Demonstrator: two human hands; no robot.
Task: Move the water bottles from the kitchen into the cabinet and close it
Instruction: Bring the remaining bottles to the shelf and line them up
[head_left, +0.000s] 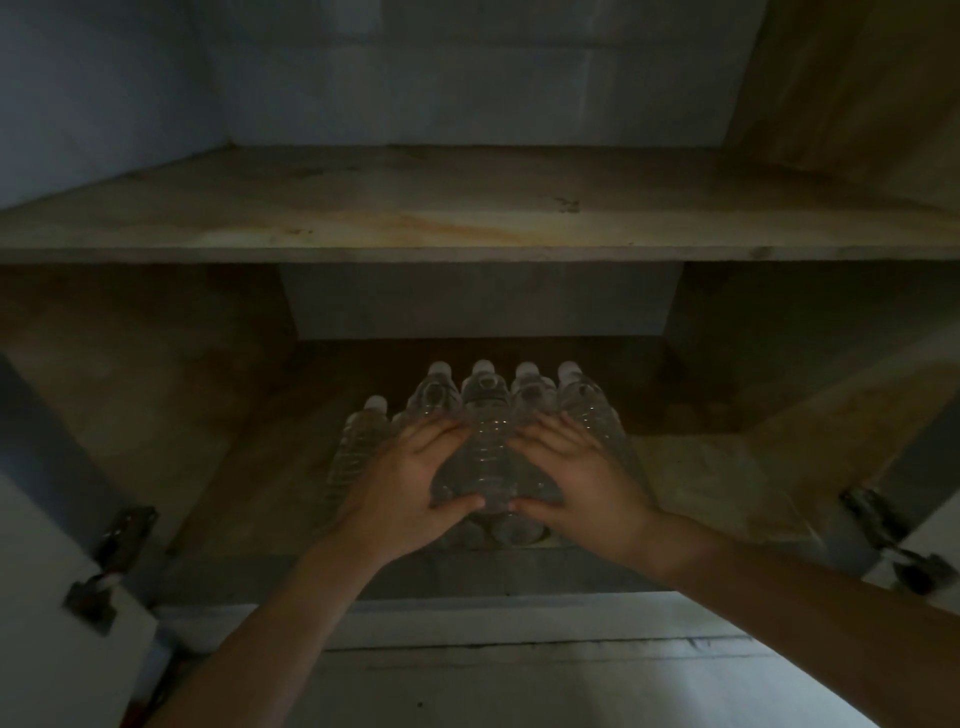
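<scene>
One water bottle (488, 457) is gripped round its base by the left hand (410, 483) and right hand (587, 483) atop the stacked bottles (358, 447) on the cabinet's lower shelf (701, 467), so placing looks nearly done and next it'd need to be released gently so nothing gets rolled.

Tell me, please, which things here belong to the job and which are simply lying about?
Part of the job:
- water bottles, held by left hand and right hand
- lower shelf under them
- left door and right door, both open

Just there:
- upper shelf
- left hinge, right hinge
</scene>
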